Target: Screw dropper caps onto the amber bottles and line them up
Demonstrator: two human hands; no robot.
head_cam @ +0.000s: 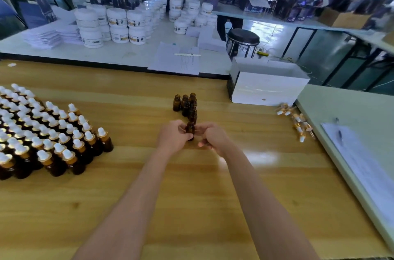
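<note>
My left hand (173, 136) grips a small uncapped amber bottle (190, 129) just above the wooden table (191, 195). My right hand (213, 138) is curled close against the bottle's right side; its fingertips touch the bottle's upper part, and whether it holds a cap I cannot tell. Behind the hands stands a short cluster of several uncapped amber bottles (187, 104). Many capped bottles with white dropper bulbs (42, 131) stand in rows at the left. Loose dropper caps (298, 123) lie at the table's right edge.
A white box (266, 87) sits at the far right corner. A pale green table (362, 131) with papers and a pen (339, 129) adjoins on the right. Beyond, a white table carries white jars (119, 23); a black stool (243, 38) stands nearby.
</note>
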